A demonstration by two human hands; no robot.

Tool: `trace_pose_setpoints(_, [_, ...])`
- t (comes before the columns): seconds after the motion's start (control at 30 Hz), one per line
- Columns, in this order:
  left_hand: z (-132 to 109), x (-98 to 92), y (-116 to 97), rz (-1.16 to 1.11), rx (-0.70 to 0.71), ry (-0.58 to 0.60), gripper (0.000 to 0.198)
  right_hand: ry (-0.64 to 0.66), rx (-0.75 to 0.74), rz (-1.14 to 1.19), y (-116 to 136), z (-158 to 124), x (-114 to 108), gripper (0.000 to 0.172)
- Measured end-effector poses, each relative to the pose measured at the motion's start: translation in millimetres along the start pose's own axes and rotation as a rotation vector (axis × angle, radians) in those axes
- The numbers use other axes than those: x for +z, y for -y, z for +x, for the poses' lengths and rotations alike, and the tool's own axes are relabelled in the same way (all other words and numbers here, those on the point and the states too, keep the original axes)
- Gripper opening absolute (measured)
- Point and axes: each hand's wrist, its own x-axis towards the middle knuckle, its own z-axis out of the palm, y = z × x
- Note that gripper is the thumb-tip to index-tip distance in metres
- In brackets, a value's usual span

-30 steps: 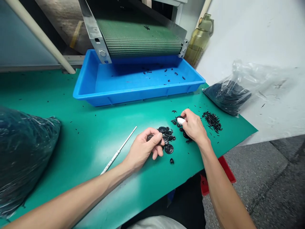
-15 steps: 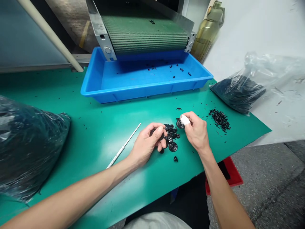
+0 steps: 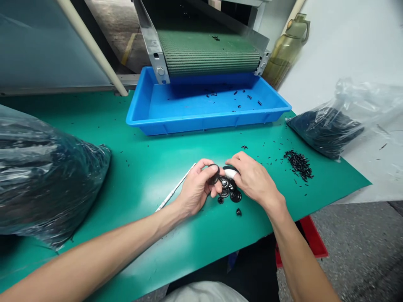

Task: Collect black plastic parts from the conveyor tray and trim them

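Observation:
My left hand [image 3: 197, 187] pinches a black plastic ring [image 3: 214, 174] between thumb and fingers. My right hand [image 3: 255, 181], with white tape on one finger [image 3: 230, 173], grips a black disc [image 3: 231, 167] at its fingertips. Both hands sit close together just above a small heap of black round plastic parts [image 3: 229, 191] on the green mat [image 3: 141, 167]. A thin metal tool [image 3: 174, 192] lies near my left hand. A pile of small black pieces [image 3: 299, 165] lies to the right.
A blue plastic tray [image 3: 208, 123] with scattered black pieces stands under the end of a green conveyor belt [image 3: 208, 56]. Plastic bags of black parts [image 3: 47, 176] [image 3: 325, 132] lie left and right. An olive bottle [image 3: 285, 52] stands behind; a red crate [image 3: 302, 245] sits below the mat's edge.
My right hand has moved left, closer to my left hand, and the two now nearly touch above the heap. The whole view has shifted slightly as my head turned.

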Motion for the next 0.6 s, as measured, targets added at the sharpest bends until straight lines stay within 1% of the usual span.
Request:
trace_pose_setpoints(0.03, [0.3,-0.6,-1.0,-0.028,0.001,-0.013,0.017,0.039,0.006,-0.01,0.0,1.7,0.3,0.035])
trace_pose_setpoints(0.1, [1.2,-1.4,-2.6,-0.062,-0.004,-0.028,0.015,0.045,0.01,-0.015,-0.1,4.6,2.7,0.034])
trace_pose_setpoints(0.17, [2.3,-1.6,-3.4,-0.083,-0.006,-0.033,0.019,-0.014,-0.003,-0.016,-2.5,6.6,6.2,0.034])
trace_pose_setpoints(0.23, [3.5,-0.8,-3.5,-0.088,-0.003,-0.034,0.019,-0.104,0.003,0.024,-7.7,7.4,9.6,0.034])
trace_pose_setpoints(0.27, [4.0,-0.2,-3.3,-0.078,-0.004,-0.036,0.018,-0.149,0.024,0.083,-10.7,7.3,11.1,0.035])
trace_pose_setpoints(0.33, [4.3,1.4,-2.4,-0.028,-0.015,-0.031,0.019,-0.227,0.088,0.275,-14.6,5.9,13.4,0.036])
trace_pose_setpoints(0.4, [3.9,3.0,-1.1,0.066,-0.029,-0.009,0.024,-0.263,0.139,0.5,-13.2,3.0,15.1,0.029])
trace_pose_setpoints(0.47, [3.1,4.1,0.2,0.169,-0.053,0.029,0.029,-0.28,0.169,0.666,-6.1,-1.0,16.5,0.021])
trace_pose_setpoints(0.53, [2.4,4.3,1.3,0.233,-0.069,0.064,0.032,-0.288,0.172,0.739,2.6,-5.2,17.2,0.021])
trace_pose_setpoints(0.6, [2.3,3.1,2.2,0.238,-0.067,0.079,0.03,-0.254,0.142,0.764,7.7,-8.8,16.1,0.017])
